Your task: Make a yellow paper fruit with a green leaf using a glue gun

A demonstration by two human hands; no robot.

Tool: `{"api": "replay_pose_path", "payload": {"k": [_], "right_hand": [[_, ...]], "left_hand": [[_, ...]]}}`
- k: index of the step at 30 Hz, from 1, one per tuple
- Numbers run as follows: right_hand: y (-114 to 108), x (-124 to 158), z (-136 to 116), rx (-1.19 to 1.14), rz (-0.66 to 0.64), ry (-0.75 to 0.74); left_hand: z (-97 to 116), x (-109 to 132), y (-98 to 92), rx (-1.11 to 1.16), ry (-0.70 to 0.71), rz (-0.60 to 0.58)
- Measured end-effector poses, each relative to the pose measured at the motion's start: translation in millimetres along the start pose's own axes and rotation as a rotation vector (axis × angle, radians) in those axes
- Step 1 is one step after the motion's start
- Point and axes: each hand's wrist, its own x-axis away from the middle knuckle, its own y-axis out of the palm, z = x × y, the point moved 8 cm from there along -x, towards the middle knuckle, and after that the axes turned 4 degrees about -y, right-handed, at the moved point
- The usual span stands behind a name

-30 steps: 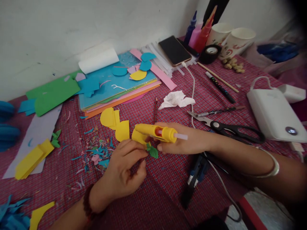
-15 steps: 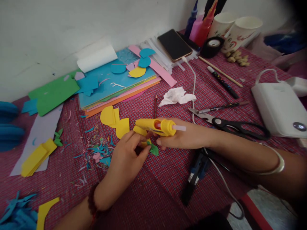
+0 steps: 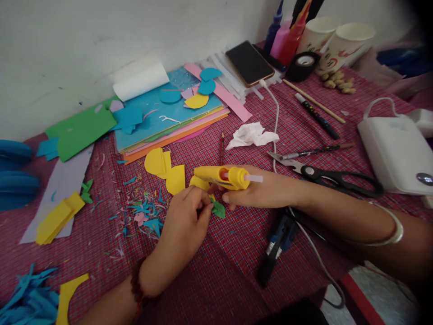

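My right hand (image 3: pixel 260 187) is wrapped round a yellow hot glue gun (image 3: pixel 216 176). A pale glue stick (image 3: pixel 253 178) pokes out of its back end, and its front end points left, over my left hand (image 3: pixel 187 212). The left thumb and forefinger are pinched together at the edge of a green paper leaf (image 3: pixel 219 209). Yellow paper (image 3: pixel 200 182) shows beneath the gun, partly covered by both hands. Left of it lie yellow paper cut-outs (image 3: pixel 175 179). The glue gun's tip and what lies right under it are hard to make out.
Black-handled scissors (image 3: pixel 338 178) lie by my right forearm, near a white cable (image 3: pixel 276 117) and a crumpled tissue (image 3: pixel 252 135). Paper scraps (image 3: pixel 145 214) litter the left side. Behind are stacked coloured sheets (image 3: pixel 145 122), a phone (image 3: pixel 249 63) and paper cups (image 3: pixel 350 45).
My left thumb and forefinger have drawn closer together at the green leaf. The right hand keeps the glue gun nearly in place. The whole view has shifted slightly.
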Motion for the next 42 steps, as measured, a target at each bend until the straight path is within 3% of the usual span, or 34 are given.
{"api": "replay_pose_path", "payload": {"k": [6,12,20,26,35,38,42], "right_hand": [[0,0,1,-0.020,0.001,0.014],[-1,0,1,-0.010,0.008,0.020],[1,0,-1,-0.046,-0.008,0.016],[0,-2,-3,-0.064,0.000,0.032],[0,-2,1,-0.010,0.014,0.015],[1,-3,4,0.031,0.016,0.013],[1,-3,8,0.068,0.018,0.037]], "left_hand": [[6,1,-4.3,-0.028,0.058,0.038],[6,-2,-6.2,0.071,0.030,-0.030],[6,-4,-4.6,-0.057,0.064,-0.050],[-2,-11,0.5,-0.084,-0.092,-0.153],[-4,-8,2.7,-0.092,-0.231,-0.145],[3,-4,0.7,-0.170,-0.146,-0.045],[19,7,-1.8,-0.277,0.086,0.093]]}}
